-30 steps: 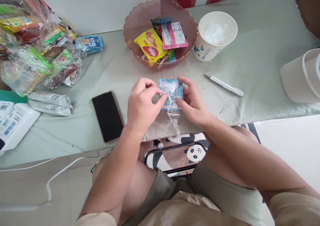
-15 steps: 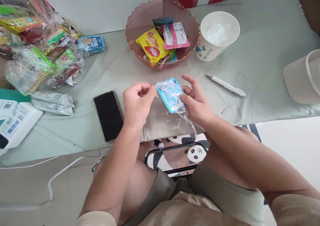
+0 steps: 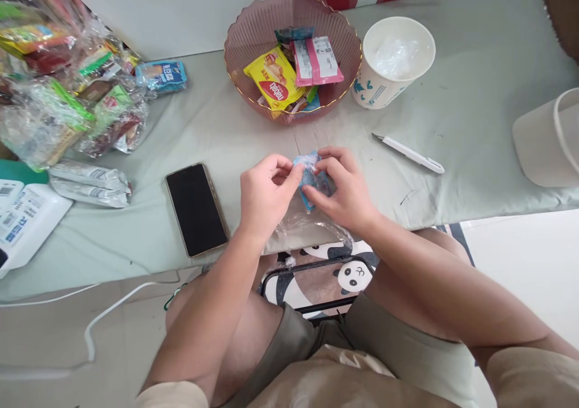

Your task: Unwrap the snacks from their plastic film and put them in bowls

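Observation:
Between my hands, over the near part of the covered table, is a small blue packet point(image 3: 310, 182) partly wrapped in clear plastic film point(image 3: 312, 222). The loose film trails below it toward the table edge. My left hand point(image 3: 270, 188) is closed, its thumb and fingertips pinching the film at the packet's upper left. Around the packet's right side curls my right hand point(image 3: 341, 185), thumb on the lower face and fingers over the top. The fingers cover part of the packet, and its print is too blurred to read.
A pink ribbed bowl point(image 3: 235, 64) with snack packs stands behind my hands, beside a paper cup point(image 3: 380, 91) holding crumpled film. A white utility knife point(image 3: 409, 153) lies right, a phone point(image 3: 198, 209) left. Bagged snacks point(image 3: 49, 119) pile far left; a pale bin point(image 3: 545, 143) stands far right.
My left hand has moved right to the packet and now pinches the film on it. My right hand's fingers have closed over the packet's top, and the packet has shifted slightly.

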A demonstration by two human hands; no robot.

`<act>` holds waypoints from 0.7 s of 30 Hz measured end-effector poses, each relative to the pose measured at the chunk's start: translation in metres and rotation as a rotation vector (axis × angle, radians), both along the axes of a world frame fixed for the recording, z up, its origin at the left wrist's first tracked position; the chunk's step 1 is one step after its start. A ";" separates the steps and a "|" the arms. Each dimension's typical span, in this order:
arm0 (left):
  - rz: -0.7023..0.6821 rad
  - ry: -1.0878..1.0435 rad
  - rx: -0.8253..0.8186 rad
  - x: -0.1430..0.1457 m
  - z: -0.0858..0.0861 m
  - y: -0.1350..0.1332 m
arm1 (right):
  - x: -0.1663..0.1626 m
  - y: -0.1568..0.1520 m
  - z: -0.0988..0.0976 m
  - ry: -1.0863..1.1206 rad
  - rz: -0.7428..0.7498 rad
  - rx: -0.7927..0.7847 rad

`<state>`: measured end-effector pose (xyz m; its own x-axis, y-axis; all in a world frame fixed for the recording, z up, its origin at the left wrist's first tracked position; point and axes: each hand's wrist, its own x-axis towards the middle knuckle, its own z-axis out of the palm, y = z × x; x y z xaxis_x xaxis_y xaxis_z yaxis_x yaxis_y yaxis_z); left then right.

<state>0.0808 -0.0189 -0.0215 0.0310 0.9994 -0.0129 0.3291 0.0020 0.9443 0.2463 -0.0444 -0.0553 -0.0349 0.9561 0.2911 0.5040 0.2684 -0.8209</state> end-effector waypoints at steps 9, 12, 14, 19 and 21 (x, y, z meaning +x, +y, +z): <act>0.006 0.144 0.003 -0.015 -0.004 0.008 | 0.015 0.009 0.012 0.237 -0.210 -0.102; 0.044 0.180 0.009 -0.023 -0.003 0.013 | 0.022 0.012 0.015 0.369 -0.276 -0.234; 0.077 0.164 -0.015 -0.027 -0.004 0.016 | 0.026 0.016 0.016 0.481 -0.316 -0.306; 0.200 -0.031 -0.162 -0.028 -0.004 0.020 | 0.033 0.021 0.018 0.669 -0.412 -0.414; 0.241 -0.130 -0.256 -0.025 0.000 0.022 | 0.035 0.020 0.018 0.645 -0.434 -0.436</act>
